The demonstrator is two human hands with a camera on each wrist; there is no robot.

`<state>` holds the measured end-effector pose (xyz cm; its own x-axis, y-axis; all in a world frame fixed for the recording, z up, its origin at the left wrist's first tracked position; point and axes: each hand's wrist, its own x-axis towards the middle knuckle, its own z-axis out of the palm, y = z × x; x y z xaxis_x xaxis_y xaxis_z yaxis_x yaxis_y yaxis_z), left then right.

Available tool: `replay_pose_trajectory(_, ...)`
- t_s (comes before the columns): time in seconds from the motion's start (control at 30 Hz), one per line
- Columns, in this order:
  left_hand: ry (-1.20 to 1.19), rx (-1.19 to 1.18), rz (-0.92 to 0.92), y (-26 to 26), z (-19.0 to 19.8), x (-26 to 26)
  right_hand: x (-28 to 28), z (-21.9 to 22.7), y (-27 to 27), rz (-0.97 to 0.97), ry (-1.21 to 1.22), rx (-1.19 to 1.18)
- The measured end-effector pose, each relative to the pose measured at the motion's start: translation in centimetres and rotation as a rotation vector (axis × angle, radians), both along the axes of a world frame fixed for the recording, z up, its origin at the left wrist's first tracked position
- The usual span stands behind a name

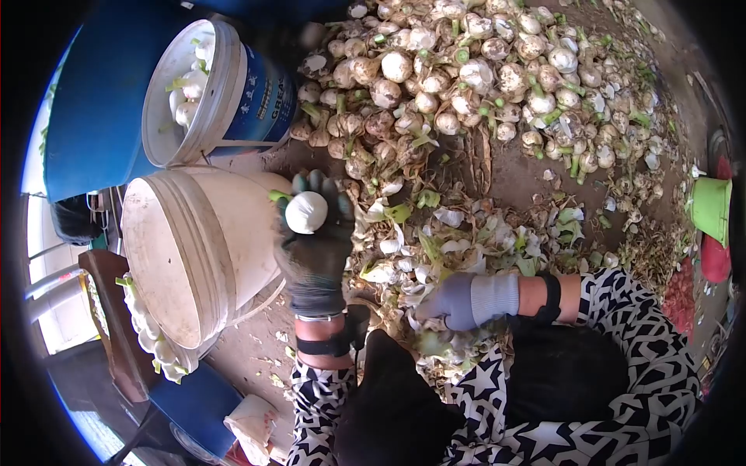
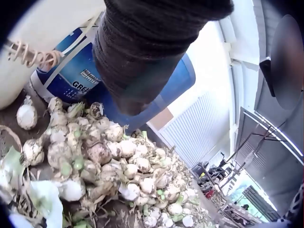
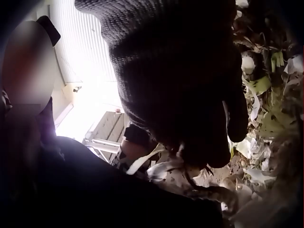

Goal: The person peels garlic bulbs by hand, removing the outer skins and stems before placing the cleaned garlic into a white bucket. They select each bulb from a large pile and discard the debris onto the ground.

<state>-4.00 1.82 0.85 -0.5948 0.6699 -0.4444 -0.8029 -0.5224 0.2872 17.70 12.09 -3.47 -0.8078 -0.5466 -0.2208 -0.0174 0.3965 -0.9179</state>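
Note:
My left hand (image 1: 317,241), in a dark glove, is palm up with its fingers stretched out. A peeled white garlic bulb (image 1: 306,213) lies on those fingers, its short green stem (image 1: 278,196) pointing left. In the left wrist view the glove (image 2: 142,52) covers the bulb. My right hand (image 1: 458,301), in a grey-purple glove, is low over the heap of peelings (image 1: 482,245) with its fingers bent downward. Pale strips of skin (image 3: 164,167) show by its fingertips in the right wrist view; I cannot tell whether it holds any.
A large pile of unpeeled garlic bulbs (image 1: 466,74) spreads beyond my hands. To the left stand a blue bucket (image 1: 268,97) with peeled bulbs inside and a white bucket (image 1: 225,225). White bulbs with green stems (image 1: 148,330) lie beside it. A green container (image 1: 711,206) is at far right.

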Motion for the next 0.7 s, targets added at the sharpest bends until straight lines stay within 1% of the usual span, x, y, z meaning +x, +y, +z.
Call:
replay_pose_trajectory(0.03,0.037,0.062,0.014,0.6,0.3,-1.5,-0.8,0.9,0.9,0.028,-0.126,0.068)
replay_pose_trajectory(0.07,0.16,0.055,-0.015,1.0,1.6,-3.6,-1.1,1.4,1.2,0.056,-0.264,0.134)
replay_pose_trajectory(0.1,0.346,0.077,0.033,1.7,3.1,-6.9,-1.3,0.8,0.8,0.225,-0.213,0.239)
replay_pose_trajectory(0.13,0.621,-0.079,0.164,2.6,5.0,-10.0,-0.8,0.7,0.5,0.222,-0.226,0.248)
replay_pose_trajectory(0.17,0.635,-0.052,0.13,3.7,9.0,-10.3,-0.2,0.7,0.2,0.144,-0.119,0.295)
replay_pose_trajectory(0.2,0.609,0.012,0.055,3.9,10.4,-11.2,0.1,1.0,0.1,0.067,-0.01,0.338)
replay_pose_trajectory(0.23,0.671,-0.219,0.147,4.0,10.5,-10.5,-0.3,1.2,0.3,0.044,-0.027,0.393)
replay_pose_trajectory(0.27,0.732,-0.444,0.24,5.3,11.2,-7.8,-0.3,1.1,1.0,0.037,-0.023,0.401)
replay_pose_trajectory(0.3,1.073,-0.503,0.059,5.4,10.0,-4.5,-0.3,0.5,1.8,-0.188,0.007,0.306)
replay_pose_trajectory(0.33,1.406,-0.552,-0.137,4.6,7.9,-0.9,-0.4,0.0,2.5,-0.413,0.031,0.205)
replay_pose_trajectory(0.4,1.94,-0.683,-0.418,2.9,4.3,4.8,-0.7,-0.4,4.9,-0.604,-0.234,-0.448)
replay_pose_trajectory(0.43,2.007,-0.695,-0.468,2.9,2.4,7.6,-0.3,-2.1,5.2,-0.692,0.047,-0.498)
replay_pose_trajectory(0.47,2.071,-0.714,-0.514,3.0,1.1,9.4,0.4,-7.3,3.8,-0.807,0.498,-0.308)
replay_pose_trajectory(0.53,1.964,-0.693,-0.602,3.2,0.4,8.9,1.1,-6.3,3.4,-0.741,-0.017,-0.591)
replay_pose_trajectory(0.57,1.687,-0.656,-0.634,3.0,0.1,9.2,1.3,-6.0,2.8,-0.73,-0.02,-0.583)
replay_pose_trajectory(0.6,1.681,-0.661,-0.617,3.0,0.1,9.4,1.5,-5.6,2.3,-0.726,-0.202,-0.807)
replay_pose_trajectory(0.63,1.641,-0.655,-0.66,3.1,0.3,9.4,1.5,-5.3,2.2,-0.72,-0.387,-1.028)
replay_pose_trajectory(0.67,1.605,-0.637,-0.708,3.2,0.3,9.3,1.3,-4.7,2.6,-0.725,-0.383,-1.019)
replay_pose_trajectory(0.7,1.535,-0.627,-0.766,3.1,0.1,9.1,1.1,-4.0,3.1,-0.62,-0.582,-1.369)
